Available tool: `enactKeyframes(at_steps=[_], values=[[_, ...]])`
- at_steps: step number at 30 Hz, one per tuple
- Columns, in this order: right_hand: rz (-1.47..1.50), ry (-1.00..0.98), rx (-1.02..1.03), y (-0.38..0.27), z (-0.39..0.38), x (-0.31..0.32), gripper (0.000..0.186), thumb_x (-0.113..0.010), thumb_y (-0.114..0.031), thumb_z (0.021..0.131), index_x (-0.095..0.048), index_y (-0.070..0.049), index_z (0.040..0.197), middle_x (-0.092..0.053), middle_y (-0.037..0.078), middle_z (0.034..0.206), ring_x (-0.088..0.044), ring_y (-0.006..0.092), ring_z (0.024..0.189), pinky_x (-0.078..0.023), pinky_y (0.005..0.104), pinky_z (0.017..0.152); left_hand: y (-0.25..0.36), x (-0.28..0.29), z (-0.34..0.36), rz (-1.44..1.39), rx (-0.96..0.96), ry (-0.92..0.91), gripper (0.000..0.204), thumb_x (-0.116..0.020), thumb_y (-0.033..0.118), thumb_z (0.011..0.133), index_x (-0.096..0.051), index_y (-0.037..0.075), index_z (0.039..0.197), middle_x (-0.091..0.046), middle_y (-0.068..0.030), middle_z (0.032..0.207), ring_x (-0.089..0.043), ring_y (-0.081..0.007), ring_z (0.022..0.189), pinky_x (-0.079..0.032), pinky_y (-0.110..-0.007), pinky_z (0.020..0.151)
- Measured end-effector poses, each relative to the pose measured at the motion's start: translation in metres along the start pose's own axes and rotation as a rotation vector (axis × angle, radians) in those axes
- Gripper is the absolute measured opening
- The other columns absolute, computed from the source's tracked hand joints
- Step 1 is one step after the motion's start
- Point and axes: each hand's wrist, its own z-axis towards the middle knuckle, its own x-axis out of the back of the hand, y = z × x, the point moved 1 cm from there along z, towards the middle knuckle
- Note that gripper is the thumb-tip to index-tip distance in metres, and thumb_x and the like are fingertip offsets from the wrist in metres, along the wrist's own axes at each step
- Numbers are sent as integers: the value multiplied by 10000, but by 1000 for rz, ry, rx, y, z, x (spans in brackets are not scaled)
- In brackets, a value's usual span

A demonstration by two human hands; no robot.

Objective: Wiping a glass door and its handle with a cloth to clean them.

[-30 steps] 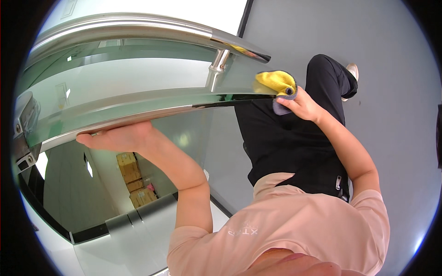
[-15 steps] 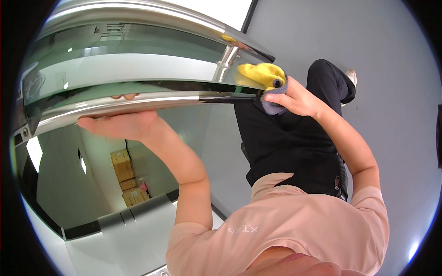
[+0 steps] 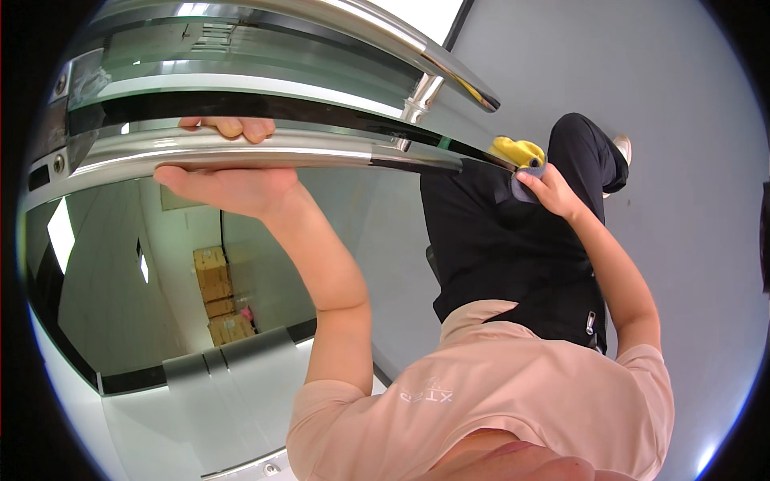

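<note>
One cloth, yellow with a grey edge, sits at 2 o'clock, folded against the right end of the dark edge of a single glass panel. The right hand grasps it by its grey part, the thumb on the near side. The left hand, at 10 o'clock, is wrapped around the nearer of two metal bars — palm beneath the near bar, fingertips showing above it. The far bar curves across from 11 to 1 o'clock, with a short metal post below its right part.

A plain grey floor fills the side at 3 o'clock, and a white panel with a dark border shows at 12.

At 8 o'clock lies a dark-bordered pane; three brown boxes, stacked, and a pink thing beside them appear in it — through it or mirrored, I cannot tell. A grey strip crosses its lower border at 7. One metal fitting is at the panel's left end, toward 10. Black trousers and one pale shoe lie past the cloth; the pink shirt covers 5 o'clock. The cloth hides most of the right fingers.
</note>
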Motion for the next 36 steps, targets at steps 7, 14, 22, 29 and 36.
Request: enactKeyframes(at_steps=[7,14,22,29,36], values=[[-228,236,95,-49,-24,-21,322,-592,-232,850,-554,33,1029,-608,188,903,-585,321,810,-451,332,730,-12,14,12,-282,6,-316,641,-365,712,799,-509,96,904,-521,-57,591,-472,-163,432,-392,-260,379],[-299,64,523,-114,-18,-71,595,-692,-74,716,-446,-11,1253,-440,150,1319,-391,298,1256,-358,372,999,-14,16,16,-353,-1,-401,668,-338,708,813,-510,71,921,-523,-75,589,-473,-175,427,-397,-282,400],[-516,188,611,-139,51,-140,647,-629,-115,750,-341,2,1317,-283,155,1423,-289,307,1311,-264,413,1058,-14,17,13,-290,-9,-405,637,-426,690,793,-501,75,945,-520,-71,635,-450,-170,484,-372,-277,440],[-640,269,787,-117,65,-130,611,-563,-100,697,-404,22,1274,-313,153,1409,-325,288,1299,-294,431,1035,-14,15,14,-385,1,-399,652,-296,659,861,-473,39,949,-529,-101,603,-488,-194,439,-432,-321,423],[-891,174,738,-66,36,-115,603,-571,-120,698,-433,7,1271,-332,123,1404,-325,265,1301,-297,421,1033,-17,17,16,-384,5,-406,645,-285,653,867,-476,43,951,-526,-93,595,-491,-185,449,-439,-319,440]])
